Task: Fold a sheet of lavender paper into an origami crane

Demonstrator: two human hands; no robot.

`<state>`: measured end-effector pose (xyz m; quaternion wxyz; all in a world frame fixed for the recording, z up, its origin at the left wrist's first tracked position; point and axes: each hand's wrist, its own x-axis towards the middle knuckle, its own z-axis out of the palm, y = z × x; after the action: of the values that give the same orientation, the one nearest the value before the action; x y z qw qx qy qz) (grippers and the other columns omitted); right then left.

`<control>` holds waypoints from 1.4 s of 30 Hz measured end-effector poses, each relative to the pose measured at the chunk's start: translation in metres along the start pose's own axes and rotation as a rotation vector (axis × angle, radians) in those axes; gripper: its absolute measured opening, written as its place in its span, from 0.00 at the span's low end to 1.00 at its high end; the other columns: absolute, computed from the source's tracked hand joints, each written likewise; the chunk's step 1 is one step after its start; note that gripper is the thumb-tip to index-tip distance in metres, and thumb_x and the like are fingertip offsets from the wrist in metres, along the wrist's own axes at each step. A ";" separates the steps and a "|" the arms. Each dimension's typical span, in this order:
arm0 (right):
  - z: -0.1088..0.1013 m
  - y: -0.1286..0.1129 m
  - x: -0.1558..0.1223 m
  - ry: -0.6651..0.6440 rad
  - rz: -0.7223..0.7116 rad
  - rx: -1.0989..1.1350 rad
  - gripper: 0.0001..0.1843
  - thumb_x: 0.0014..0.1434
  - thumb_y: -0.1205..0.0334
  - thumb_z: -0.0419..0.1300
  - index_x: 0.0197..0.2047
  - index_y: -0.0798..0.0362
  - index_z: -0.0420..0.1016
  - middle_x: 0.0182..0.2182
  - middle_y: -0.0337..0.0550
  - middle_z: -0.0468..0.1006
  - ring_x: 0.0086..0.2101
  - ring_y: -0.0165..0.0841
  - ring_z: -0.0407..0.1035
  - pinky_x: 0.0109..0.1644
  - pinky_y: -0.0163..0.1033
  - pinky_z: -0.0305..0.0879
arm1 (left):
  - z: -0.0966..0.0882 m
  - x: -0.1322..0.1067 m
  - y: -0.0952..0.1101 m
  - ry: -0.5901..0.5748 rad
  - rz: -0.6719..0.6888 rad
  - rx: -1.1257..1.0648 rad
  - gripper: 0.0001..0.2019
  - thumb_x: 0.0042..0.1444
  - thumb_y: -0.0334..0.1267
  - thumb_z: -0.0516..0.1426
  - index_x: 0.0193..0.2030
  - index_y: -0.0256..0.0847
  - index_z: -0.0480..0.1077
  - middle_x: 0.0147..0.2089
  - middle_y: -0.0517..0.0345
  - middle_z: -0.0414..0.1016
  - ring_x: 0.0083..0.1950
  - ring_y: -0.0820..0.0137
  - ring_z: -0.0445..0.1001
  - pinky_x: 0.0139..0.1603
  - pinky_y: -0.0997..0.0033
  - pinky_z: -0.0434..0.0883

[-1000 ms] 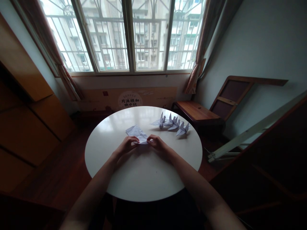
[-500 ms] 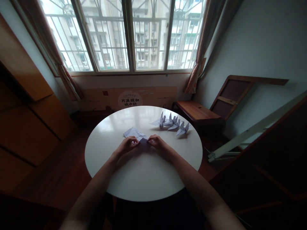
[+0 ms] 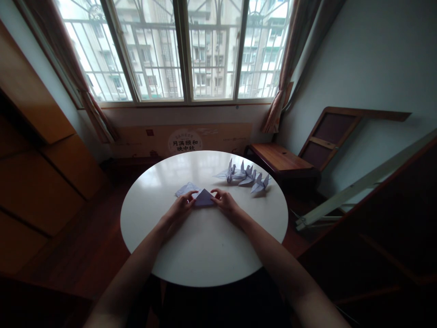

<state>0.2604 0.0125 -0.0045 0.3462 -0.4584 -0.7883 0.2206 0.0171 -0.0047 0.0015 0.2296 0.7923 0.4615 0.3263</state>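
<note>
Both forearms reach forward from the near edge over the round white table (image 3: 205,255), angling inward so the hands meet close together past its middle. The left hand (image 3: 182,205) curls, thumb and fingers pinching the left side of the folded paper (image 3: 204,199); the right hand (image 3: 224,202) mirrors it, pinching the right side with bent fingers. The folded paper lies directly between the two hands, a triangle with its point away from the person and its wide edge toward them. Just beyond the left hand is a pale, creased sheet (image 3: 187,188); whether it joins the folded paper I cannot tell. Beyond the right hand and to its right, a cluster of paper cranes (image 3: 260,185) stands on the table, wings raised, apart from the fingers
</note>
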 end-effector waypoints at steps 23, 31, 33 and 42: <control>-0.005 -0.016 -0.004 -0.062 0.033 -0.307 0.13 0.60 0.60 0.59 0.47 0.49 0.79 0.35 0.45 0.77 0.38 0.35 0.67 0.47 0.38 0.58 | -0.001 0.000 0.001 -0.029 0.019 0.164 0.14 0.59 0.39 0.54 0.45 0.39 0.78 0.32 0.55 0.75 0.31 0.71 0.69 0.34 0.73 0.64; -0.005 -0.016 -0.005 -0.065 0.033 -0.350 0.13 0.61 0.59 0.58 0.47 0.49 0.79 0.40 0.48 0.73 0.41 0.36 0.65 0.48 0.39 0.58 | -0.002 -0.002 0.004 -0.034 0.024 0.176 0.14 0.59 0.38 0.54 0.47 0.41 0.78 0.33 0.56 0.71 0.31 0.72 0.68 0.35 0.74 0.65; -0.005 -0.016 -0.005 -0.071 0.032 -0.353 0.13 0.61 0.59 0.58 0.48 0.49 0.79 0.40 0.48 0.73 0.41 0.36 0.65 0.49 0.39 0.58 | -0.003 -0.003 0.003 -0.027 0.036 0.172 0.13 0.59 0.38 0.55 0.47 0.41 0.78 0.36 0.54 0.70 0.32 0.72 0.69 0.37 0.74 0.67; -0.002 -0.017 -0.008 -0.151 -0.107 -0.409 0.17 0.63 0.64 0.56 0.53 0.40 0.75 0.47 0.46 0.73 0.45 0.39 0.63 0.50 0.45 0.57 | -0.002 -0.005 0.004 -0.050 0.154 0.200 0.18 0.58 0.31 0.54 0.54 0.47 0.73 0.50 0.51 0.70 0.40 0.70 0.71 0.45 0.68 0.69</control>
<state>0.2544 -0.0027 0.0053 0.1971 -0.4586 -0.8636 0.0710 0.0164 -0.0108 0.0039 0.1351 0.8523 0.4236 0.2757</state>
